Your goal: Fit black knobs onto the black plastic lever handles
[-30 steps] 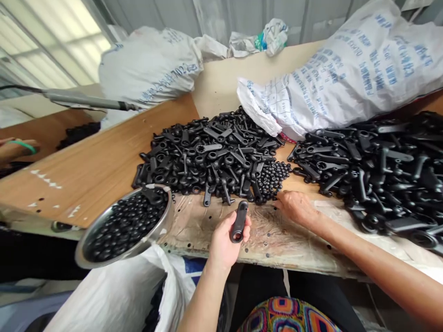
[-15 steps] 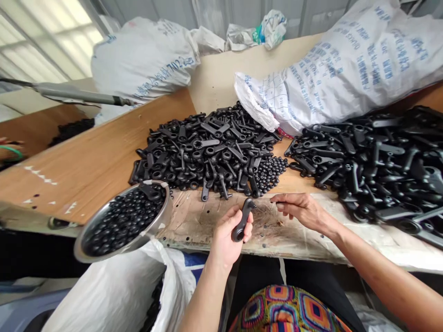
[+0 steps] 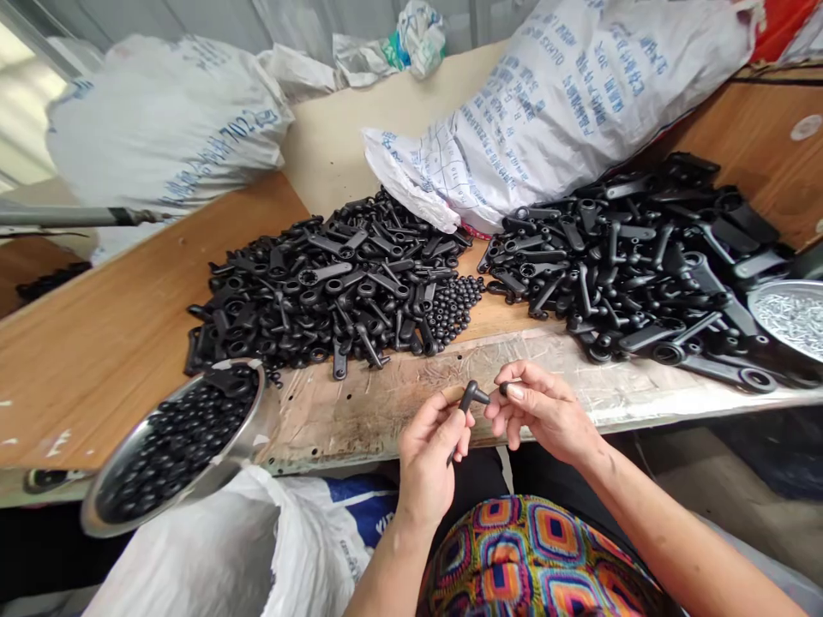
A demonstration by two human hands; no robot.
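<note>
My left hand [image 3: 432, 446] is closed around a black crank handle [image 3: 471, 398], its peg pointing right toward my other hand. Part of the crank's body is hidden by my fingers. Between thumb and forefinger, my right hand [image 3: 540, 410] pinches a small black knob [image 3: 505, 389], close to the peg's tip but apart from it. Both hands are above the bench's front edge. Beyond them lies a heap of black crank handles [image 3: 321, 274], with a cluster of small black knobs [image 3: 451, 313] at its right side.
A metal bowl of black knobs [image 3: 96, 512] stands at the left edge. Another crank pile [image 3: 636, 266] lies right, beside a dish of small silvery metal pieces [image 3: 790, 287]. White sacks [image 3: 533, 111] rest behind. An open white sack [image 3: 212, 540] is below the bowl.
The view has swung right. My hands have come together, the knob now close to the crank's peg. The crank has turned so its peg points at my right hand.
</note>
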